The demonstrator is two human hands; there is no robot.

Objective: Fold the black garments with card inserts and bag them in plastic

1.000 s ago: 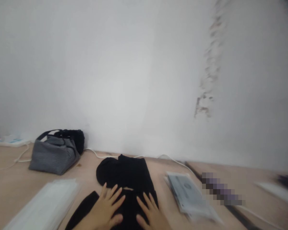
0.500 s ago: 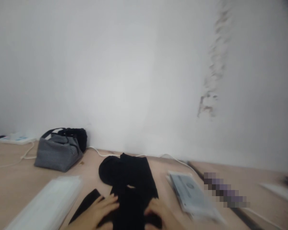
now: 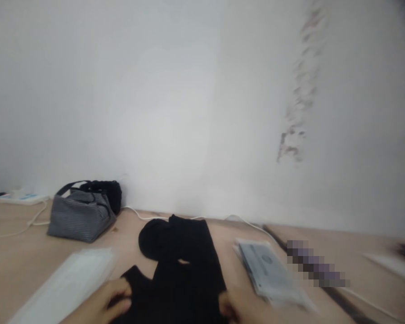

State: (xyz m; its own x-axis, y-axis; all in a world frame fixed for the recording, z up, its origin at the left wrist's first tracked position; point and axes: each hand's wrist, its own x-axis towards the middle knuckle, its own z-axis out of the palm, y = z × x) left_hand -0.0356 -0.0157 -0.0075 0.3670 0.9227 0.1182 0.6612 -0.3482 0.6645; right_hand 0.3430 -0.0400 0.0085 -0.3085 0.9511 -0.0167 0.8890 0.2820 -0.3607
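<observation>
A dark black garment [image 3: 189, 288] lies on the table in front of me, with a rounded lobe at its far left and a small gap in its middle. At its left edge, my left hand [image 3: 110, 299] has its thumb and curled fingers closed on the cloth. On the opposite side, my right hand [image 3: 238, 306] is blurred, its fingers bent in and closed at the garment's right edge. The bottom of the garment runs out of the picture.
Left of the garment lies a stack of clear plastic bags [image 3: 70, 279]; to the right are grey printed packets [image 3: 268, 270]. A grey striped bag [image 3: 79, 216] stands by the white wall [image 3: 168, 112]. A white cable [image 3: 249, 225] runs along the back, near a table seam [image 3: 340, 303].
Both hands have moved apart, from on top of the garment out to its left and right edges. The cloth near me now lies spread wider and flatter.
</observation>
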